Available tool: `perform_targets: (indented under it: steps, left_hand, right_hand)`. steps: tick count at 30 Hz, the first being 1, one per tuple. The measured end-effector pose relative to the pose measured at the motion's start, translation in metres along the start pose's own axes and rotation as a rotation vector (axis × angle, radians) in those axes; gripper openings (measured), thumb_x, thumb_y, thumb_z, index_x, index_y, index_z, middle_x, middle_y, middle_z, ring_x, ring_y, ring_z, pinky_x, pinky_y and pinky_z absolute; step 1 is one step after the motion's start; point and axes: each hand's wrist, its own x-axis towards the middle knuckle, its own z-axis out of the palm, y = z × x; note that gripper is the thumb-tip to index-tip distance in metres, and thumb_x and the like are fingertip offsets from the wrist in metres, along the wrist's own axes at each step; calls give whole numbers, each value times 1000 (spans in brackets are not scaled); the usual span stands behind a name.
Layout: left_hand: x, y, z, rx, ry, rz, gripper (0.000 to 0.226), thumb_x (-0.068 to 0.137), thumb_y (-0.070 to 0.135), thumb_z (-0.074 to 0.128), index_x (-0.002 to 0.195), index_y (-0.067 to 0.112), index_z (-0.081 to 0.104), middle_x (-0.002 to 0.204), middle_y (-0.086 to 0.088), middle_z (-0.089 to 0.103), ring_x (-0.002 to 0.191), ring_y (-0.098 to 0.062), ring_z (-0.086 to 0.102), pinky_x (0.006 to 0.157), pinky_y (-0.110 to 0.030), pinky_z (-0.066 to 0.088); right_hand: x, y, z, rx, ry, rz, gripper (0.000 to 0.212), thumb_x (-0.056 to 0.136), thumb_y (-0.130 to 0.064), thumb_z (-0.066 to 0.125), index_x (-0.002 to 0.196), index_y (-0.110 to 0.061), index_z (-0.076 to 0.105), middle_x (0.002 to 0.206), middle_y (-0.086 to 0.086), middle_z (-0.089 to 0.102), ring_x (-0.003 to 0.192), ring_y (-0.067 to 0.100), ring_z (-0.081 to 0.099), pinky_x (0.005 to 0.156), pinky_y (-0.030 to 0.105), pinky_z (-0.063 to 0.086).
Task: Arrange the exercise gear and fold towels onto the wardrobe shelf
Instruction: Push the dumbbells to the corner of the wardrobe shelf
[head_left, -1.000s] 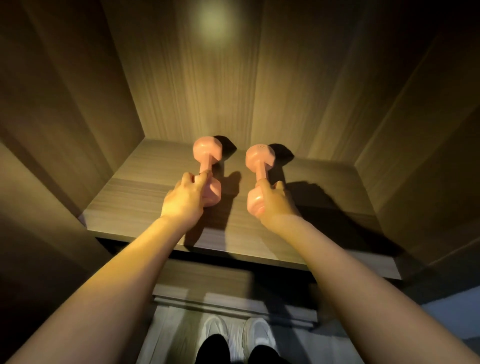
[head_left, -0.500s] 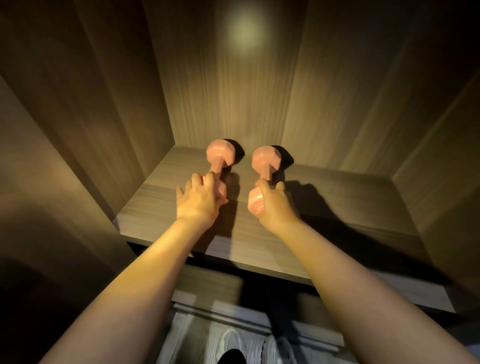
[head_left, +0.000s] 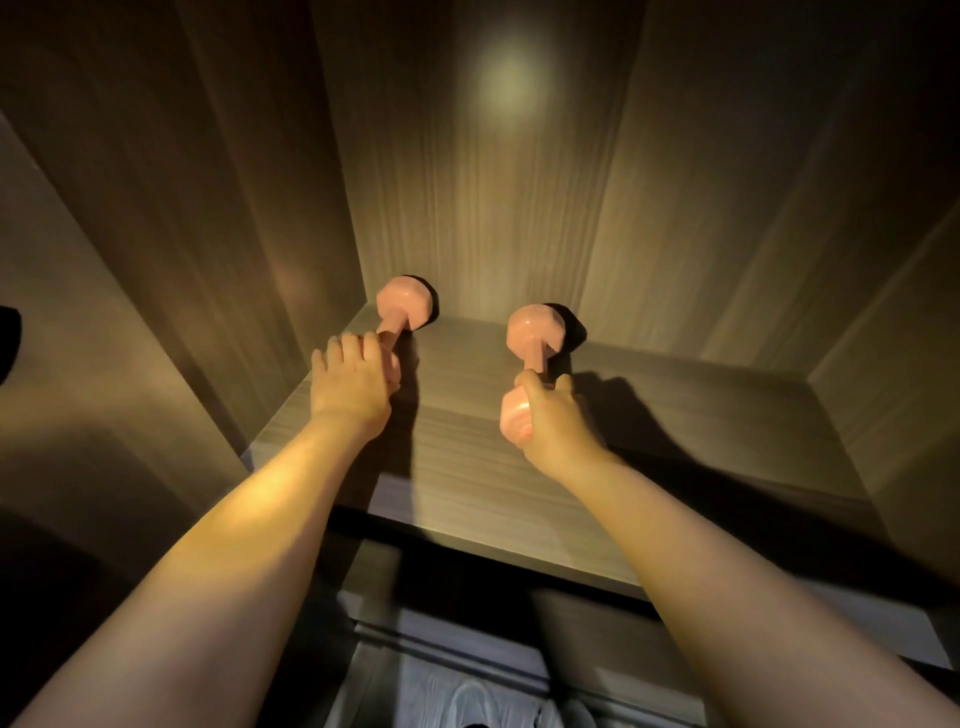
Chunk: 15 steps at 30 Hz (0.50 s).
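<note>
You are looking down into an open wooden wardrobe, both bare forearms reaching forward onto its shelf (head_left: 467, 467).

Your left hand (head_left: 353, 384) lies palm down at about 10 o'clock from the middle of the view. Its fingers are curled over the handle of the left dumbbell (head_left: 402, 306), a pink weight with faceted ends. The hand covers most of the near end. The far end sits in the back left corner of the shelf, close to the back panel (head_left: 493, 208) and to the left side panel (head_left: 208, 208). The handle slants away from you toward 1 o'clock.

Your right hand (head_left: 556, 426) is at about 4 o'clock from the middle, wrapped round the handle of the right dumbbell (head_left: 535, 332), thumb on top. The near end of that weight pokes out at the hand's 9 o'clock side; whether it rests on the shelf or is lifted a little cannot be told. The far end points to 12 o'clock and stands near the back panel.

The two dumbbells are apart, with bare shelf between them. Dark shadows of hands and arms fall toward 3 o'clock.

At 6 o'clock, below the shelf edge, pale shoes (head_left: 467, 696) show blurred on a light floor (head_left: 410, 686).
</note>
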Motion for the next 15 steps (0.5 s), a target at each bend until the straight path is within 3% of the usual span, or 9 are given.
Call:
perform_targets:
  steps: [2, 9, 15]
  left_hand:
    - [6, -4, -3, 35, -19, -18, 48, 102, 32, 32, 142, 5, 31, 147, -22, 35, 141, -39, 26, 118, -51, 18]
    - [23, -26, -8, 201, -31, -44, 52, 104, 32, 17, 148, 4, 25, 154, -23, 27, 148, -35, 14, 121, -46, 5]
    - [34, -39, 0, 251, -25, -34, 54, 104, 32, 14, 149, 4, 24, 156, -21, 25, 149, -32, 11, 122, -45, 3]
  right_hand:
    - [2, -1, 1, 1, 0, -1, 72, 83, 5, 63, 139, -29, 33, 130, 12, 32, 112, 32, 44, 83, 38, 51]
    - [6, 0, 4, -15, 14, -26, 74, 84, 2, 65, 140, -31, 32, 128, 12, 34, 110, 31, 46, 81, 37, 52]
    - [11, 0, 6, -12, 13, -37, 74, 83, 1, 67, 140, -32, 32, 127, 11, 35, 111, 31, 47, 84, 38, 53]
